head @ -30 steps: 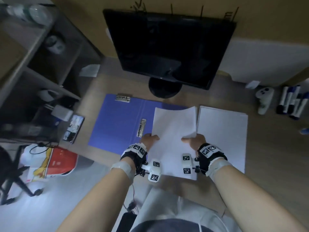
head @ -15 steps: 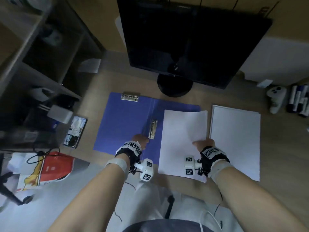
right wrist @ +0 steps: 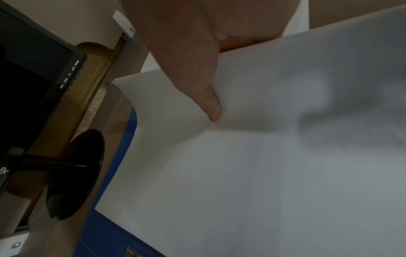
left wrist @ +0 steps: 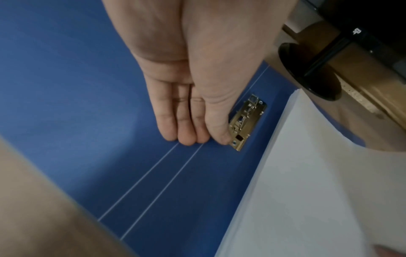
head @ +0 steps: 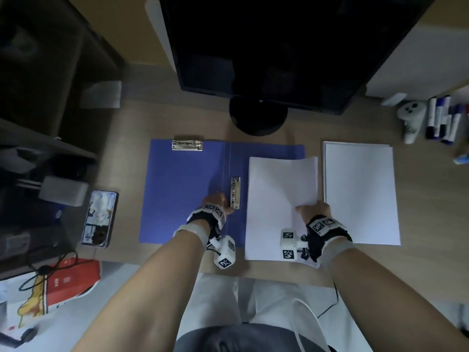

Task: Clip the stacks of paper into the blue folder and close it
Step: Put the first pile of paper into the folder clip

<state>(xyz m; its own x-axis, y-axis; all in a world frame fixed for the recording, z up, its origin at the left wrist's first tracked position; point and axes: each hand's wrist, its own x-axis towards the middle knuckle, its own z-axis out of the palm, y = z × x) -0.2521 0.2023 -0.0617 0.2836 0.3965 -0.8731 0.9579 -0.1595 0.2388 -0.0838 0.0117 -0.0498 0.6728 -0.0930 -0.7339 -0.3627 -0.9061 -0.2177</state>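
Two hands: left [head: 217, 202] flat by two clips [head: 235, 193], right [head: 314, 209] pinching one of two paper stacks [head: 279, 199].

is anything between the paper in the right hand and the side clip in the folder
Nothing visible. Bare blue folder separates the held paper stack from the spine clip; the left hand touches the clip's far side.

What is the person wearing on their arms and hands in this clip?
Both forearms are bare, with no sleeves. Each wrist carries a black strap with a white plate of black-and-white square markers, and a pale band just behind it. A white boxy camera block with the same markers hangs beside the left hand and the right hand. The hands have no gloves.
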